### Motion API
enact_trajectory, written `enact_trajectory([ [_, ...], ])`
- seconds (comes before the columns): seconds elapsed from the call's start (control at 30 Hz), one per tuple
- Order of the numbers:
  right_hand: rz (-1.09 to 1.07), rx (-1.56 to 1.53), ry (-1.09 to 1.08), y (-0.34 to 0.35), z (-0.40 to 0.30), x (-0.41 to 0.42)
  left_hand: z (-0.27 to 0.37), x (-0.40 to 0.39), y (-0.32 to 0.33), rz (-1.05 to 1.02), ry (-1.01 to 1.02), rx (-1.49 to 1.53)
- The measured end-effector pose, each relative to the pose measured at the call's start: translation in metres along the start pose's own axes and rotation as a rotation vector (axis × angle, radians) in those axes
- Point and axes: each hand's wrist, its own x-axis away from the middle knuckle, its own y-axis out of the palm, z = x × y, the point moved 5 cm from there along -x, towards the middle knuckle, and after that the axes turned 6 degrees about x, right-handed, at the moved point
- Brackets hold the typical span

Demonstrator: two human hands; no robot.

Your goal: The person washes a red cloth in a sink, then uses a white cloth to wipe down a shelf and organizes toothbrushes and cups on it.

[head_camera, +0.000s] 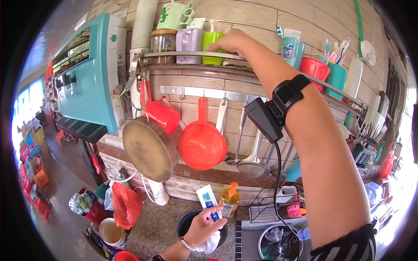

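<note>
My right hand reaches up to the metal wall shelf, its thumb across the front of a lime-green cup. Its other fingers are partly hidden, so I cannot tell whether they grip anything. Left of that cup stand a lilac cup and a lidded jar. Lower down, my left hand has a white and blue squeeze tube between index finger and thumb. A white cloth shows beneath this hand, over a dark basin. Behind the basin stands an orange-capped pump bottle.
A red strainer, a red mug and a round wooden chopping board hang below the shelf. A teal water dispenser projects at left. From a black device on my right forearm, a cable hangs past a wire rack.
</note>
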Motion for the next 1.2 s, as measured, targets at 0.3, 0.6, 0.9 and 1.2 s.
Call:
enact_trajectory([
  [0.3,0.263,0.523,0.144,-0.113,0.066,0.032,-0.001,-0.003,0.004,-0.072,-0.041,-0.131],
  [0.6,0.141,0.594,0.221,-0.129,0.111,0.065,-0.005,-0.005,0.014,-0.061,0.022,-0.028],
  [0.9,0.444,0.415,0.028,-0.123,0.047,0.035,-0.002,-0.001,0.007,-0.032,0.026,-0.049],
  [1.2,0.31,0.246,0.126,-0.059,0.015,0.015,-0.007,0.001,0.0,-0.045,-0.065,-0.064],
])
